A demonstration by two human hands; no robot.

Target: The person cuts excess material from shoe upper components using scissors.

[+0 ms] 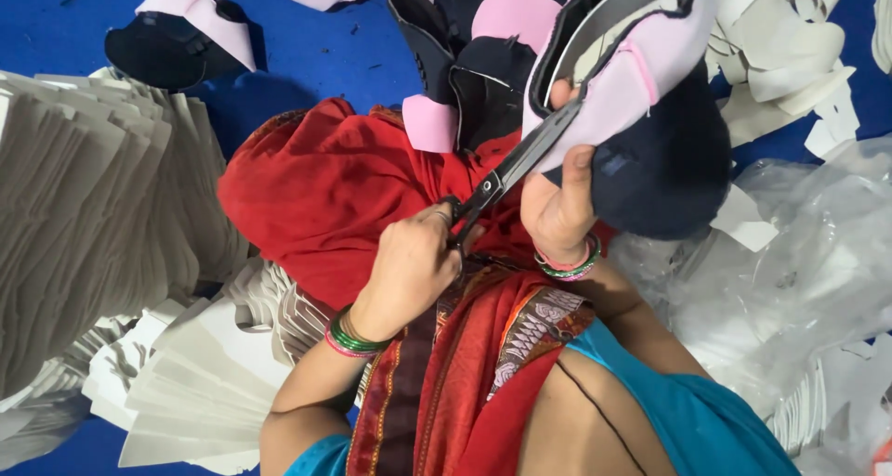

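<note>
Gripping scissors (516, 165), left hand (409, 267) clenched; right hand (557, 202) grasping pink-navy cap (641, 77) above, blades touching brim.

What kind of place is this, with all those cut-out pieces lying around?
Probably a workshop where shoes are made by hand. The left hand works scissors on a pink and navy shoe upper held by the right hand, with stacked pale card pieces and more uppers on the blue floor.

Cap (641, 86) in my fingers: pink brim, navy crown. Scissors (520, 160) dark grey. My cloth (325, 188) red, patterned border. Bangles (353, 339) green and pink. Floor (307, 49) blue. Card stacks (84, 197) pale grey.
</note>
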